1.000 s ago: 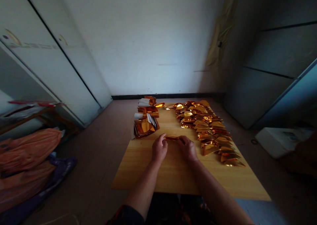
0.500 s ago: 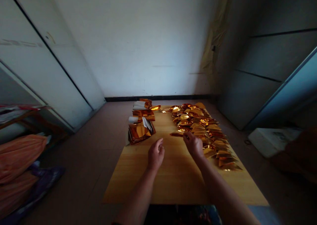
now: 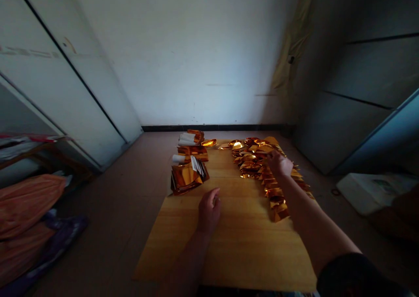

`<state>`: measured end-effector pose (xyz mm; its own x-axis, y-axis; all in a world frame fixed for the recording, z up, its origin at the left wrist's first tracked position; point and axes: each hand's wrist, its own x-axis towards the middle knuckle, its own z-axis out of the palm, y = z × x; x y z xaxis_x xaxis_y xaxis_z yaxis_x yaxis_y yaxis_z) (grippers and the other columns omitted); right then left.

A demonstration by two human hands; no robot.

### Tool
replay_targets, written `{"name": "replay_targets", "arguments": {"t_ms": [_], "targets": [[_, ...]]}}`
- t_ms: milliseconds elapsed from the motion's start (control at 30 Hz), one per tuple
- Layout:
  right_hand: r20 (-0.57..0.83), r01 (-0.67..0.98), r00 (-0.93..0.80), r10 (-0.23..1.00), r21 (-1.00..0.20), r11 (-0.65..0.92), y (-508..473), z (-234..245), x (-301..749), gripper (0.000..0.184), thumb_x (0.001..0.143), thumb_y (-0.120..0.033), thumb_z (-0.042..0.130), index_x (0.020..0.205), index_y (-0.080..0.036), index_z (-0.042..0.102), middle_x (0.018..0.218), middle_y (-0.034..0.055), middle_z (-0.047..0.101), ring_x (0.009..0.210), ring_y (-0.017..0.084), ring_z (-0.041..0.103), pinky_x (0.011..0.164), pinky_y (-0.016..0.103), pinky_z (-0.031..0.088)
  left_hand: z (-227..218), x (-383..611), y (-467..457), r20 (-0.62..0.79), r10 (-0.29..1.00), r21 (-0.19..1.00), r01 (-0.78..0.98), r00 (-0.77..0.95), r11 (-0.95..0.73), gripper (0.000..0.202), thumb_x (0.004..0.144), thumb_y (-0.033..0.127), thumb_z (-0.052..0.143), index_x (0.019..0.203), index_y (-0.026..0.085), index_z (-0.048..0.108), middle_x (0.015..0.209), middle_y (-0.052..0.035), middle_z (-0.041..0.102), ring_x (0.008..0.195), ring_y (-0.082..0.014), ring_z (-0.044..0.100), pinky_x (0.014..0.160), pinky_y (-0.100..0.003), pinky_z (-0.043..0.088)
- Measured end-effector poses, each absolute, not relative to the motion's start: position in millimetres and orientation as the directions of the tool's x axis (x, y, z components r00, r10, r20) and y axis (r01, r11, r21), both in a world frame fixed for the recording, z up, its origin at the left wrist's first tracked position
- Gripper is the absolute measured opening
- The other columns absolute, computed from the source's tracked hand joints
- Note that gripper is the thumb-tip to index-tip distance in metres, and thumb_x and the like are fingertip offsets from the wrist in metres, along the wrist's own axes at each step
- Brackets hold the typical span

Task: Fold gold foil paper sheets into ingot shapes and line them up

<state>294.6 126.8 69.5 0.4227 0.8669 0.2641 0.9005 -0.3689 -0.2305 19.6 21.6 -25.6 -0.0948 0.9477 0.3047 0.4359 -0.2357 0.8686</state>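
My right hand [image 3: 280, 163] reaches over the rows of folded gold foil papers [image 3: 274, 194] on the right of the wooden table. Its fingers are pinched at a folded gold foil paper [image 3: 262, 149] among the others; the hand partly hides the contact. Nearer me, above the middle of the table, my left hand [image 3: 208, 207] is loosely curled, with thumb and forefinger a little apart and nothing visible between them. Beyond it, at left, lies a stack of flat gold foil sheets [image 3: 186, 178] with white edges.
More foil bundles, a rolled one [image 3: 193, 153] and a white-backed one [image 3: 188, 138], lie at the table's [image 3: 183, 240] far left. A single folded foil [image 3: 208, 143] sits near them. A white box [image 3: 360, 192] stands on the floor at right; orange cloth [image 3: 29, 201] hangs at left.
My right hand has moved away and to the right, from the near side of the rows to over them, with a folded foil paper earlier in its fingers. My left hand has barely moved.
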Motion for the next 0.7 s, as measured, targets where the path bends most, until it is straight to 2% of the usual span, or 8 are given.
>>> {"name": "replay_targets", "arguments": {"t_ms": [267,367,433,600,700], "targets": [[0.294,0.928,0.369,0.882,-0.178,-0.329,136.4,53.8,302.7,0.026,0.088,-0.032,0.045,0.094,-0.021,0.068,0.093,0.0071,0.066,0.074,0.015,0.058,0.055,0.022,0.03,-26.0,19.3,20.3,0.3,0.952,0.837,0.496,-0.063,-0.231,0.034,0.077,0.015,0.046,0.107,0.018,0.063,0.103,-0.0074,0.068,0.094,-0.0186,0.063,0.086,-0.034,0.05],[0.312,0.933,0.349,0.883,-0.2,-0.299,135.9,51.5,307.1,0.025,0.087,-0.031,0.047,0.098,-0.021,0.068,0.096,0.0072,0.064,0.076,0.015,0.057,0.056,0.021,0.03,-26.1,19.2,20.1,0.304,0.951,0.828,0.511,-0.06,-0.232,0.034,0.077,0.015,0.046,0.106,0.018,0.063,0.103,-0.0075,0.068,0.093,-0.0186,0.063,0.085,-0.034,0.051],[0.374,0.935,0.338,0.864,-0.237,-0.263,132.8,54.3,309.3,0.024,0.086,-0.03,0.049,0.1,-0.022,0.067,0.099,0.0064,0.064,0.076,0.014,0.056,0.055,0.021,0.03,-26.6,19.3,20.4,0.311,0.948,0.822,0.517,-0.059,-0.238,0.034,0.076,0.015,0.046,0.106,0.018,0.063,0.102,-0.0072,0.068,0.093,-0.0184,0.063,0.085,-0.034,0.051],[0.549,0.945,0.274,0.79,-0.307,-0.114,103.3,65.7,292.4,0.022,0.086,-0.026,0.047,0.089,-0.02,0.068,0.091,0.0053,0.065,0.074,0.014,0.055,0.056,0.022,0.029,-28.8,19.7,22.4,0.331,0.942,0.813,0.524,-0.06,-0.252,0.035,0.076,0.014,0.046,0.105,0.018,0.063,0.1,-0.0069,0.068,0.092,-0.0183,0.063,0.085,-0.034,0.051],[0.533,0.938,0.128,0.836,-0.34,0.073,70.5,57.1,258.5,0.022,0.087,-0.024,0.046,0.085,-0.02,0.067,0.086,0.0042,0.065,0.072,0.013,0.055,0.058,0.02,0.031,-29.1,19.2,23.5,0.339,0.938,0.825,0.502,-0.074,-0.259,0.033,0.076,0.014,0.046,0.103,0.018,0.064,0.099,-0.0071,0.069,0.093,-0.0187,0.064,0.086,-0.035,0.051]]}}
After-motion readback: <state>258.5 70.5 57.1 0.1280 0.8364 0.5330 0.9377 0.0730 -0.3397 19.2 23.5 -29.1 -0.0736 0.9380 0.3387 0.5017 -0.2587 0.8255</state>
